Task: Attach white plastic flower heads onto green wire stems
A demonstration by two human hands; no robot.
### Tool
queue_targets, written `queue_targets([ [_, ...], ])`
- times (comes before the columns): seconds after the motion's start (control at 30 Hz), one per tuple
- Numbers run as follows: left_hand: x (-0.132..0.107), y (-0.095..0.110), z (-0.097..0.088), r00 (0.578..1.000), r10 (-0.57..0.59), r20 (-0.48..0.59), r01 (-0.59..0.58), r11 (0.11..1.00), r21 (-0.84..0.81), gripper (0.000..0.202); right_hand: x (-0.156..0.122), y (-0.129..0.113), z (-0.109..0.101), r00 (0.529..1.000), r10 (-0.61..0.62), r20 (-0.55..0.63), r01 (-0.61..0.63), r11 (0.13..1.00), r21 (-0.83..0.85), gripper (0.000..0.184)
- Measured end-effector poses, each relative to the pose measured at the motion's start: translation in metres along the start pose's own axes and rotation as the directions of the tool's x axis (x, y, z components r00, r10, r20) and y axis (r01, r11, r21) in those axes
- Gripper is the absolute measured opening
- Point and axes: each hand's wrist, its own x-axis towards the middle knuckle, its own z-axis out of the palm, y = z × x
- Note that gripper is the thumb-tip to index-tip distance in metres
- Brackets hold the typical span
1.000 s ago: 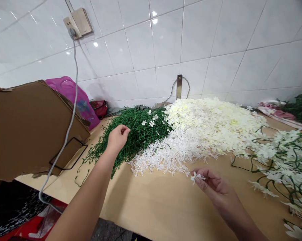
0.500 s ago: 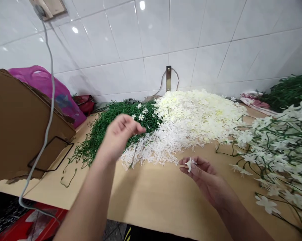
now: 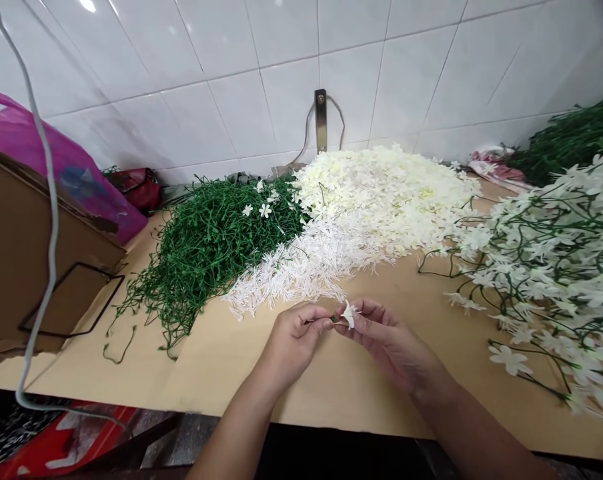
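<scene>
My right hand (image 3: pixel 386 337) pinches a white artificial flower (image 3: pixel 350 314) between thumb and fingers, above the front of the table. Close against it, my left hand (image 3: pixel 301 333) is closed on a green plastic stem (image 3: pixel 334 319), of which only a small tip shows at the flower's base. Whether the stem sits inside the flower I cannot tell. Beyond my hands lies a heap of white stamens (image 3: pixel 301 267). Behind that spreads a pile of loose white blossoms (image 3: pixel 391 193), and to its left a tangle of green stems (image 3: pixel 201 240).
Flowers on stems (image 3: pixel 546 280) cover the table's right side. More green stems (image 3: pixel 576 133) lie behind them. At left stand a cardboard box (image 3: pixel 26 247) and a pink plastic bag (image 3: pixel 66 153), with a grey cable (image 3: pixel 49 193) hanging in front. A tiled wall (image 3: pixel 261 93) closes the back.
My left hand has come down from over the green stems to meet my right hand, and a green stem now shows in it. The view has tilted down.
</scene>
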Motion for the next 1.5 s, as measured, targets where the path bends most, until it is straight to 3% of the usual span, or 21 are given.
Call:
queue_targets([
  [0.13, -0.001, -0.006, 0.001, 1.0, -0.007, 0.03, 0.006, 0.999, 0.051, 0.013, 0.001, 0.001, 0.0, 1.0, 0.018, -0.021, -0.018, 1.0, 0.002, 0.018],
  [0.4, 0.003, -0.013, -0.001, 0.992, 0.096, 0.079, -0.107, 0.984, 0.142, 0.015, 0.007, 0.001, 0.003, 0.999, 0.042, -0.025, -0.043, 0.998, -0.052, 0.023],
  [0.7, 0.008, -0.022, -0.003, 0.987, 0.099, 0.124, -0.12, 0.976, 0.179, 0.021, 0.014, 0.0, -0.002, 0.999, 0.01, -0.05, -0.022, 0.968, -0.25, 0.03],
  [0.93, 0.015, -0.032, -0.002, 0.985, 0.03, 0.169, -0.048, 0.993, 0.104, 0.023, 0.017, 0.003, -0.006, 0.999, -0.02, -0.039, 0.004, 0.934, -0.359, 0.031],
  [1.17, 0.017, -0.036, -0.007, 0.971, -0.058, 0.231, 0.057, 0.998, 0.015, 0.023, 0.019, 0.009, -0.008, 0.998, 0.062, -0.003, -0.059, 0.939, -0.34, 0.03],
  [1.37, 0.018, -0.032, -0.006, 0.959, -0.035, 0.28, 0.012, 0.996, 0.086, 0.023, 0.016, 0.013, -0.011, 0.995, 0.098, -0.004, -0.094, 0.938, -0.333, 0.029],
  [1.5, 0.019, -0.034, -0.004, 0.961, -0.027, 0.276, -0.008, 0.992, 0.125, 0.023, 0.014, 0.016, -0.013, 0.999, 0.036, -0.021, -0.041, 0.934, -0.356, 0.028],
])
